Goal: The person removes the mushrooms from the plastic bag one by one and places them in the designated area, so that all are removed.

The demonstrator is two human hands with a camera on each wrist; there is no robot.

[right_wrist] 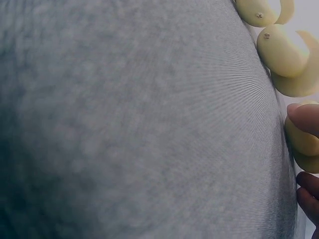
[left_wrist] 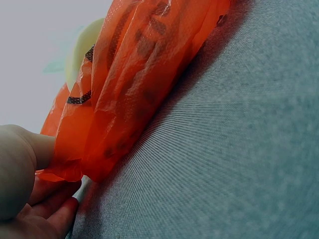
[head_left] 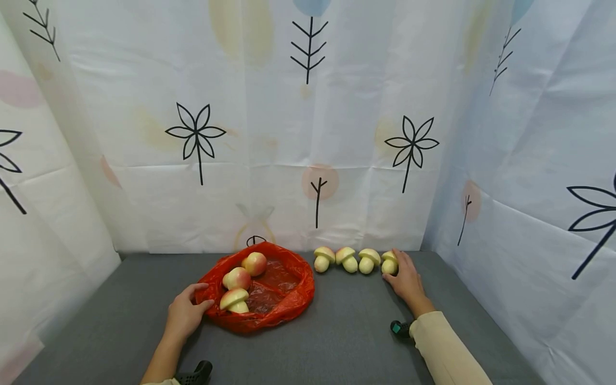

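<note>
My left hand (head_left: 185, 313) pinches the near-left rim of a red plastic bag (head_left: 304, 294), which lies opened wide on the table. In the left wrist view, the thumb (left_wrist: 44, 149) presses the bag's edge (left_wrist: 112, 119) against the fingers. Inside the bag, on its left side, sit three pale yellow mushrooms with reddish caps, the nearest mushroom (head_left: 236, 300) on its stem's side. At the right end of a row, my right hand (head_left: 408, 280) holds a similar mushroom (head_left: 389, 264) between thumb and fingers; the right wrist view shows the thumb (right_wrist: 305, 118) touching that mushroom (right_wrist: 299, 139).
Left of the held one, three more mushrooms stand along the table's back edge: one mushroom (head_left: 324, 260) by the bag, a middle mushroom (head_left: 346, 260), and another mushroom (head_left: 369, 262). Patterned white cloth (head_left: 279, 133) hangs behind and at both sides of the grey table (head_left: 346, 331).
</note>
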